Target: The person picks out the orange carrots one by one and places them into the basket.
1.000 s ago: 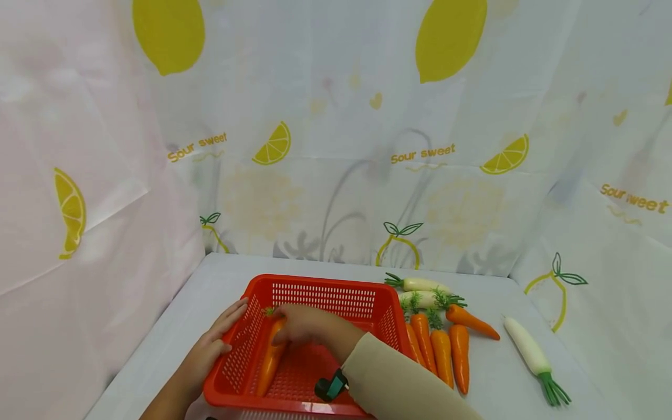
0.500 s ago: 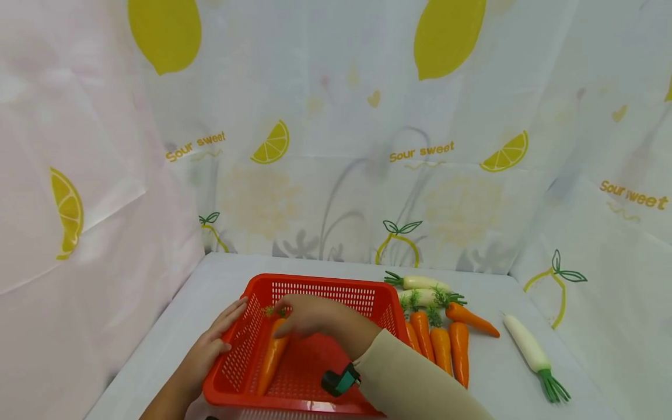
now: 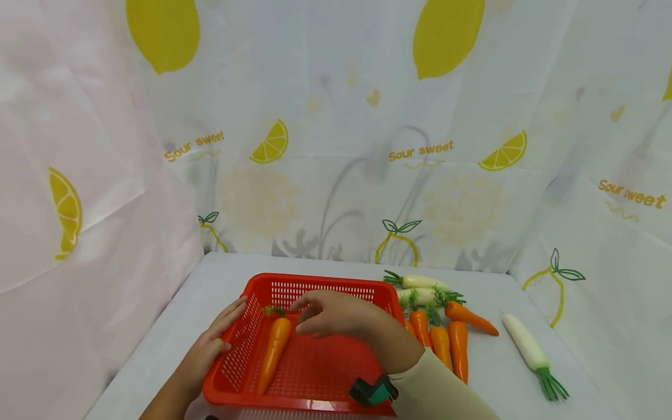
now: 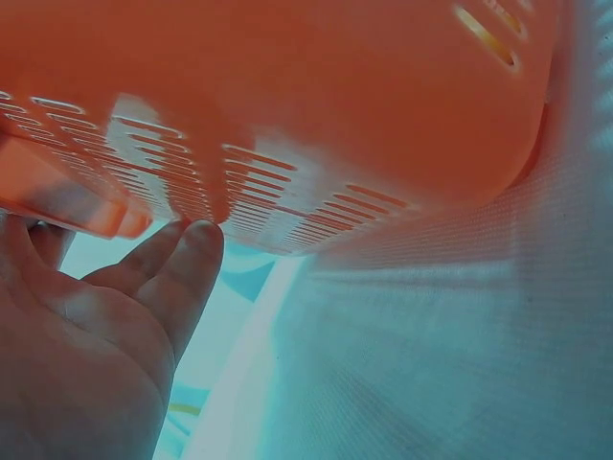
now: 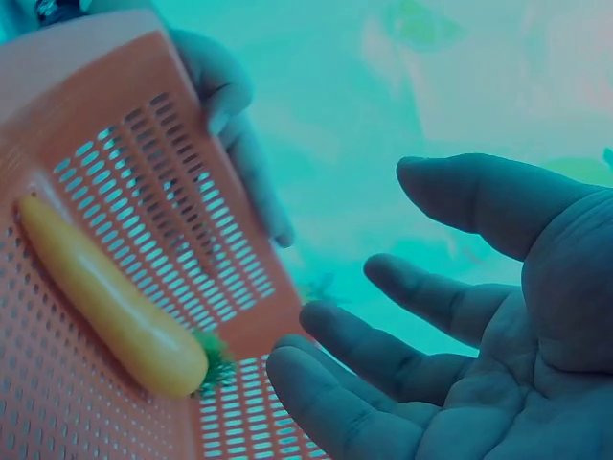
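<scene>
A single orange carrot [image 3: 274, 353] with a green top lies along the left side inside a red slotted plastic basket [image 3: 315, 405]. Over the basket hovers my right hand [image 3: 336, 315], apart from the carrot, its fingers loosely bent around nothing. The right wrist view shows that hand [image 5: 460, 355] with fingers spread, and the carrot [image 5: 115, 297] beyond it against the perforated wall. My left hand [image 3: 210, 344] rests on the basket's left rim. In the left wrist view its extended fingertips [image 4: 196, 249] touch the outer wall.
Right of the basket lie several carrots [image 3: 459, 350], partly hidden by the right sleeve. White radishes [image 3: 425, 296] lie behind them, and another white radish [image 3: 525, 343] sits farther right on the white table [image 3: 488, 379]. A lemon-print curtain [image 3: 336, 204] encloses the back and sides.
My right hand has let go of the carrot, risen and drawn back to the right. The carrot stays in the basket. My left hand has stayed at the rim.
</scene>
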